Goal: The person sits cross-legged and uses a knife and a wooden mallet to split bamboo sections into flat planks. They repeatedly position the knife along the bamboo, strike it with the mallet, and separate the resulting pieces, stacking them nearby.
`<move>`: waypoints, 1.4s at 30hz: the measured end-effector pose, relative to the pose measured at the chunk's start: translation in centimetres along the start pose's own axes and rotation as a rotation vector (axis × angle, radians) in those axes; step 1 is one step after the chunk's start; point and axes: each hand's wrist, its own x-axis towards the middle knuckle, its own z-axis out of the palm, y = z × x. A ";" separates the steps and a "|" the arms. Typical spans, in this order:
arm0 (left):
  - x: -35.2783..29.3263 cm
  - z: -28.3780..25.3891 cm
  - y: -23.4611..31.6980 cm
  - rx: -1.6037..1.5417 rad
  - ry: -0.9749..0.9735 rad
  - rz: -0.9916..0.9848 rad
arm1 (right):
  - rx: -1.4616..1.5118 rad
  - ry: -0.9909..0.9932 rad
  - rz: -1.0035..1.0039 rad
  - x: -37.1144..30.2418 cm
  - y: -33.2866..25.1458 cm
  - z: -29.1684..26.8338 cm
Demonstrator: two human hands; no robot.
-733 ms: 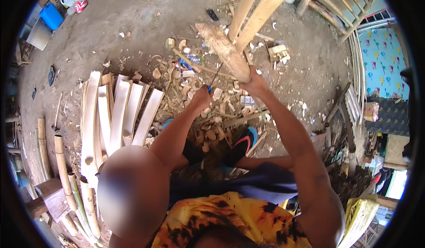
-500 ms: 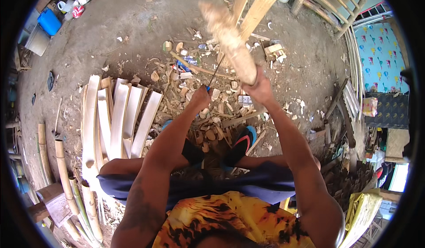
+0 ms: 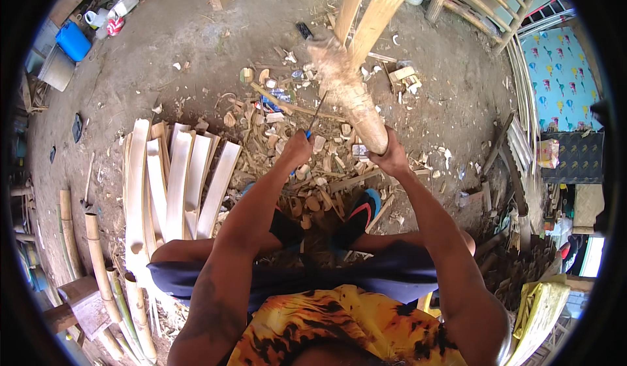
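My right hand (image 3: 392, 157) is closed around the smooth near end of a bamboo root stump (image 3: 361, 108), a thick, pale brown, tapering piece with ring marks. Its far end is rough and knobby, and it overlaps the feet of the wooden posts in the picture. In my left hand (image 3: 299, 149) is a thin, dark-bladed tool (image 3: 318, 112) with blue at its handle. The blade points away from me and its tip comes up to the left side of the stump. Whether tip and stump touch, I cannot tell.
Wood chips and offcuts (image 3: 313, 202) litter the ground before my feet. Split bamboo slats (image 3: 177, 183) stand at the left, near bamboo poles (image 3: 96, 251). Two wooden posts (image 3: 382, 13) rise ahead. A slatted bamboo frame (image 3: 486, 3) stands far right, a blue jug (image 3: 73, 41) far left.
The stump has come toward me and slightly right with my right hand, and its rough end is less blurred. My left hand and the tool have hardly moved.
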 end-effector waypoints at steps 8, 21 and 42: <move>0.3 0.4 -1.0 -0.095 -0.213 -0.145 | -0.254 -0.249 0.114 0.7 2.1 -0.8; 6.1 -7.3 10.0 0.001 0.337 0.590 | 1.153 0.278 -0.046 15.2 4.9 -8.7; 14.1 -2.7 28.5 -0.318 0.133 0.504 | 1.324 0.212 0.128 8.2 -1.5 9.1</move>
